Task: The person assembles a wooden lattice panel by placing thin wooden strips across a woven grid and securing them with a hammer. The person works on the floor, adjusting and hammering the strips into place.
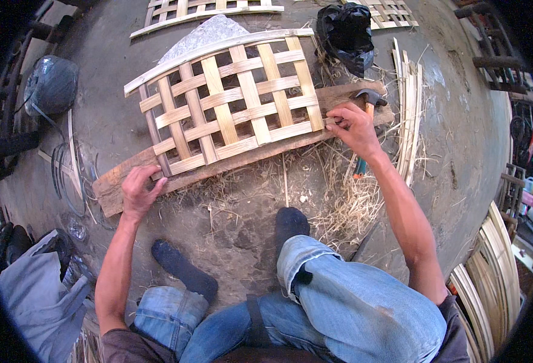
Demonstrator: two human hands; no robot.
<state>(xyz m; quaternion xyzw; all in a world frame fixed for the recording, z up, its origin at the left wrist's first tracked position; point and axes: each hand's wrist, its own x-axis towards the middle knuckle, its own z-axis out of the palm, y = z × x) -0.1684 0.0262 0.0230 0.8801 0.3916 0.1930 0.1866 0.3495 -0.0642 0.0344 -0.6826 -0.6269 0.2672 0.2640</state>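
Note:
A woven lattice panel [247,101] of flat, pale bamboo strips leans over a long rough wooden plank [121,181], its top rim a longer strip. My left hand [142,189] is closed at the panel's lower left corner, thumb and fingers pinching it. At the lower right corner my right hand [354,130] is also closed, fingertips pinching the panel's edge; the exact contact is partly hidden. A hammer [371,100] with a dark head lies on the plank beside my right hand. Part of its handle passes behind my right wrist.
A pale stone block [203,39] stands behind the panel. A black plastic bag [346,39] sits at the back. Loose bamboo strips [408,115] lie right, above shavings [351,209]. Other lattice panels [209,9] lie farther off. My feet [185,272] rest near the plank.

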